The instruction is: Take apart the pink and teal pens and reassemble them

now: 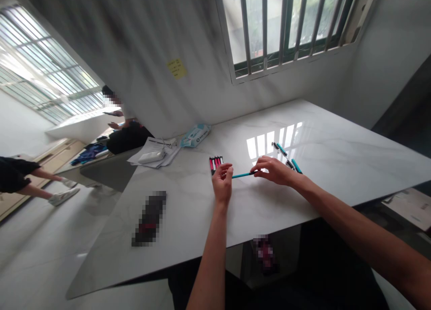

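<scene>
A teal pen with a dark end is held level just above the white table, stretched between my two hands. My right hand pinches its dark end between thumb and fingertips. At the other end, my left hand has its fingers curled around the pen, and that tip is hidden. Several red, white and black pens lie side by side just beyond my left hand. Past my right hand lie more pens, among them a teal pen and another teal pen, with dark pieces beside them.
The marble-patterned table carries a blurred dark object at left. Papers and a pale blue wipes pack lie near the wall. A seated person and another person's legs show at far left.
</scene>
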Demonstrator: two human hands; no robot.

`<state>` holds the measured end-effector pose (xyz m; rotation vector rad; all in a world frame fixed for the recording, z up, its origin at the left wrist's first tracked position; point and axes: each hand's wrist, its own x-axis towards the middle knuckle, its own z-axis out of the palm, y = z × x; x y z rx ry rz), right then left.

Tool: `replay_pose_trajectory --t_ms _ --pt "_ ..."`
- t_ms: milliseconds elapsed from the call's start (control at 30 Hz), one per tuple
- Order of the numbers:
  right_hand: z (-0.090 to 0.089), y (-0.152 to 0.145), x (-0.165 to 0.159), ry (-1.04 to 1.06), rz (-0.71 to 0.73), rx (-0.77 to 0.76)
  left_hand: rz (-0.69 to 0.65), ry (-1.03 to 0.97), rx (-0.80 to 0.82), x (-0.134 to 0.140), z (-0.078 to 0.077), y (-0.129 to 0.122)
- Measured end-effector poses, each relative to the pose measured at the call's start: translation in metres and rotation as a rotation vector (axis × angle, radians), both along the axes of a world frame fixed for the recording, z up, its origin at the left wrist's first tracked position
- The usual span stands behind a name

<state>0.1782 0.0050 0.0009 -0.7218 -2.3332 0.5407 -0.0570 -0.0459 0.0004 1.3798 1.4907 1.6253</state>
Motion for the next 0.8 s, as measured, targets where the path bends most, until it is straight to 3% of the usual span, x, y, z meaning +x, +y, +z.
replay_pose_trajectory --t_ms 133,300,467,800 --pt "0.002 -0.003 -0.001 -0.024 -0.076 -0.056 0.142 0.236 -0.029 -0.032 0.002 -0.003" --pt "-0.002 -0.005 -0.01 -0.129 -0.056 -0.074 0.268 0.493 -0.074 -0.066 -0.008 -0.005" --pt "-0.005 -0.007 -0.019 -0.208 -0.11 -0.113 0.349 0.693 -0.087 -0.067 -0.016 -0.005" --pt "0.003 -0.001 -0.056 -0.29 -0.321 -0.178 0.328 0.731 -0.083 -0.063 -0.011 -0.011"
